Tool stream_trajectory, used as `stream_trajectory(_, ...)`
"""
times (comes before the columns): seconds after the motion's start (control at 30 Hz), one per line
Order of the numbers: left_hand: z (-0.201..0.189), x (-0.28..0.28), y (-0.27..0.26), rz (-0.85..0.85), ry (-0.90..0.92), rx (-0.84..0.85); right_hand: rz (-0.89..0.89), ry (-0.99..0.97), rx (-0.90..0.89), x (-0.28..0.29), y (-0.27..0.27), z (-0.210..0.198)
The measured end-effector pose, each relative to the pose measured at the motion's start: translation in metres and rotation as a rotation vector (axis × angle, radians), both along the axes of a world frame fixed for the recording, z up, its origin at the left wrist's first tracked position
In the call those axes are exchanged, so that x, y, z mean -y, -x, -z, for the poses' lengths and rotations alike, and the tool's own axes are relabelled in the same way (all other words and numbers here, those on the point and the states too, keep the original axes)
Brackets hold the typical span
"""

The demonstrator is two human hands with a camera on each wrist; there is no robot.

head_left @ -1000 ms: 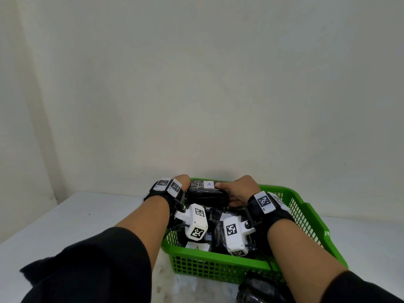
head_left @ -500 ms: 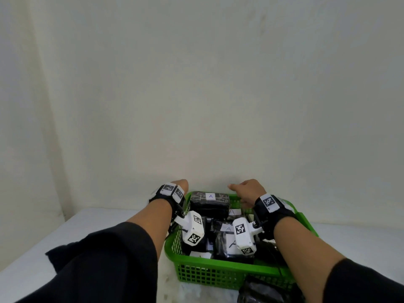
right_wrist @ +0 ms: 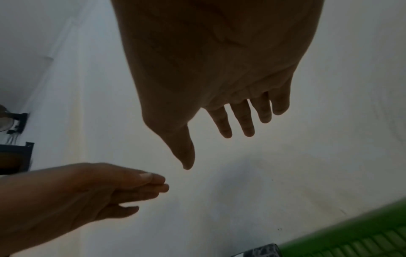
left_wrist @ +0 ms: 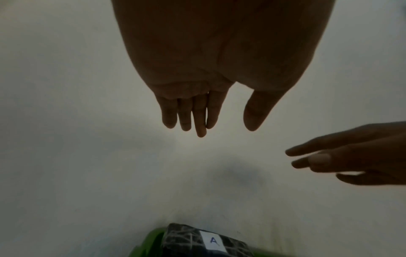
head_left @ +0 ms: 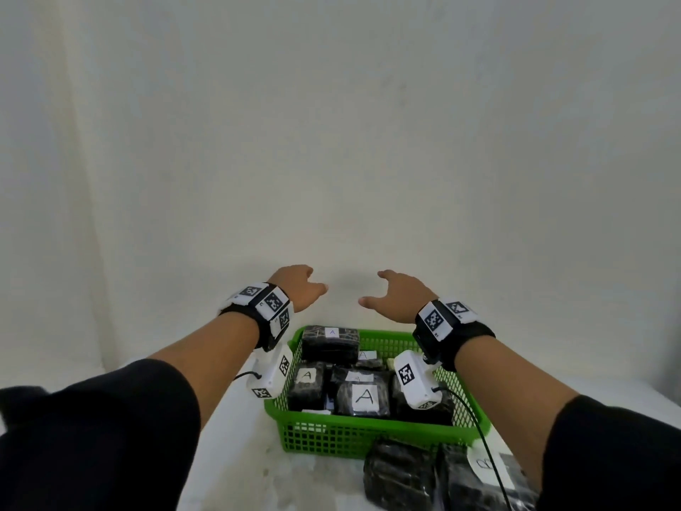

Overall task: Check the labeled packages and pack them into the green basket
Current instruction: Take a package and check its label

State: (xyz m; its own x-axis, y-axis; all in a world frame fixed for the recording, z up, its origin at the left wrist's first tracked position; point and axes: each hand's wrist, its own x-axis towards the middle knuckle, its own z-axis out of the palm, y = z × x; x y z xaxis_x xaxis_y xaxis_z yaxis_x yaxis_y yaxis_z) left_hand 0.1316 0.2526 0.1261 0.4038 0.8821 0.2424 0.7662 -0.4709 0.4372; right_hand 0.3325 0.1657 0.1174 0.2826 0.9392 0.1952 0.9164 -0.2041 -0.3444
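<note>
Table: a white top that carries the basket and the packages outside it; it runs to a plain pale wall, so everything sits within arm's reach of the person.
Green basket: stands on the table between the two forearms, its mesh front wall toward the person, placed for dropping packages in from above.
Packed packages: several dark wrapped blocks lie inside the basket with their white labels up, probably so the letters can be checked at a glance. The front package shows a large "A"; the back package rides higher than the rest, its small "A" label also seen in the left wrist view. It seems to rest on top of others, which suggests the basket is nearly full.
Unpacked packages: at least two dark blocks lie on the table just in front of the basket's near wall, one with a white label whose writing I cannot read. By my reading these wait for checking.
Left hand: raised above the far side of the basket, fingers straight and loose, holding nothing.
Right hand: raised opposite it, thumb spread, fingers relaxed, likewise empty.
Step in hand: both hands are free of the basket, so the next reach likely goes to the near packages.
</note>
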Motion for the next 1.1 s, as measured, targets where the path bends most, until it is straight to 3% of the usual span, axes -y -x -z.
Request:
stream_trajectory(0.23,-0.005,0.073,-0.009,0.146,-0.125,-0.120,0.024,0.038,0.084,0.055,0.011,0.002)
stream_trajectory(0.47,0.012,0.139,-0.018,0.233,-0.115,-0.151,0.037,0.050,0.079,0.120,0.006,0.017)
stream_trajectory(0.7,0.039,0.195,-0.032,0.314,-0.076,-0.179,0.051,0.043,0.005,0.189,0.003,0.034)
stream_trajectory(0.83,0.063,0.219,-0.043,0.400,-0.062,-0.097,0.031,0.042,0.007,0.237,0.011,0.045)
stream_trajectory(1.1,0.110,0.250,-0.065,0.520,-0.117,-0.210,0.086,0.162,-0.052,0.275,-0.016,0.092)
